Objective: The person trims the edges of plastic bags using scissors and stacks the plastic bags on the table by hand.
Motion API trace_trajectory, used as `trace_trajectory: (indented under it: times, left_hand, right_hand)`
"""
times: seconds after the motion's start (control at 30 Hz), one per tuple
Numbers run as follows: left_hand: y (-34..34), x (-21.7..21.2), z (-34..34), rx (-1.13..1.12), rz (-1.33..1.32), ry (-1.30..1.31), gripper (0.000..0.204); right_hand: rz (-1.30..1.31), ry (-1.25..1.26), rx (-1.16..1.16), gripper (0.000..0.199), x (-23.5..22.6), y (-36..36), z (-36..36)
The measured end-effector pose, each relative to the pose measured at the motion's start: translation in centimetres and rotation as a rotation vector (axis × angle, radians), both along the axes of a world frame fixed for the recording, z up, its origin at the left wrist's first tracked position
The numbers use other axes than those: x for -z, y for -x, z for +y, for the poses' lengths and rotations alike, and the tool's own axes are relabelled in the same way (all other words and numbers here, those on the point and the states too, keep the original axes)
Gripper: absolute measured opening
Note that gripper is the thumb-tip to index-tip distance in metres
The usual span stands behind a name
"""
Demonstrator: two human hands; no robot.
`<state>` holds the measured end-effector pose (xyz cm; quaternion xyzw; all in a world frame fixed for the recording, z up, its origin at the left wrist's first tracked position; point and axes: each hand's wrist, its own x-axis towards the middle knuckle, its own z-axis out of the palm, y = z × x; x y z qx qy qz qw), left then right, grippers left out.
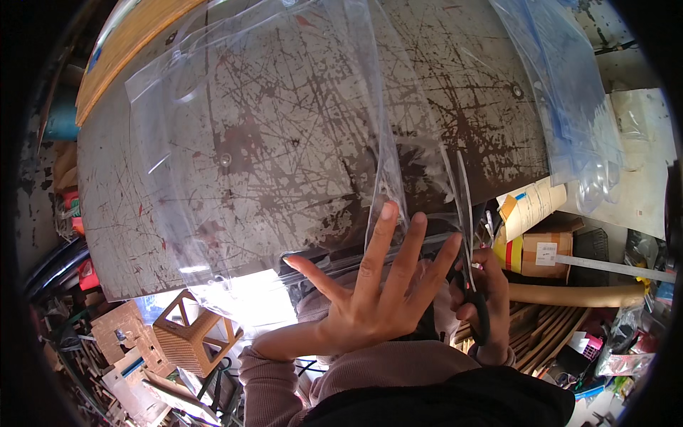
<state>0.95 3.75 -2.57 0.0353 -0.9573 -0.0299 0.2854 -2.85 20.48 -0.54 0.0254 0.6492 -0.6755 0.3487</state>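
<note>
A clear plastic sheet (383, 128) lies over a worn, scratched tabletop (284, 142), its folds running away from me. My left hand (370, 292) is spread over the table's near edge, palm down, with its fingertips at the near folds of the plastic. Just to its right, my right hand (491, 302) grips a pair of scissors (467, 228) by the dark handles. The long metal blades point away from me, slightly apart, along the right side of the sheet. Whether plastic lies between the blades is hard to make out.
Bluish clear plastic sheets (555, 85) hang over the table's right side. Right of the table are a cardboard box (548, 252), a cardboard tube (576, 294) and stacked wooden strips (548, 334). A brown wicker stool (192, 334) stands below the left edge, amid clutter.
</note>
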Motion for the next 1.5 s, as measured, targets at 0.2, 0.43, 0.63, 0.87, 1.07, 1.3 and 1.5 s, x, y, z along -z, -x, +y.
trace_trajectory:
  times: [0.2,0.43,0.63,0.87,1.07,1.3,1.5]
  left_hand:
    - [-0.1,0.1,0.0,-0.007,-0.008,-0.027,0.025]
    - [-0.2,0.1,0.4,-0.030,0.004,-0.067,0.025]
    - [-0.3,0.3,-0.3,0.008,0.003,-0.006,0.023]
    - [-0.9,0.0,0.7,-0.015,-0.040,-0.093,0.025]
    - [-0.9,-0.5,0.2,0.039,-0.056,-0.034,0.026]
    - [-1.3,-0.9,0.3,0.030,-0.114,-0.117,0.027]
    - [-1.9,-0.6,0.5,0.057,-0.045,-0.047,0.030]
  right_hand:
    - [0.042,-0.018,0.028,0.079,-0.5,0.4,-0.8]
    - [0.040,-0.032,0.029,0.082,-0.9,0.7,-1.0]
    - [0.026,-0.128,0.015,0.082,-0.5,0.4,-0.6]
    - [0.053,-0.037,0.063,0.082,-0.4,0.7,-1.0]
    - [0.016,-0.025,0.058,0.082,-0.4,0.5,-0.9]
    - [0.062,-0.113,0.033,0.079,-0.1,0.3,-0.5]
    - [0.103,-0.062,0.043,0.079,-0.3,0.1,-0.9]
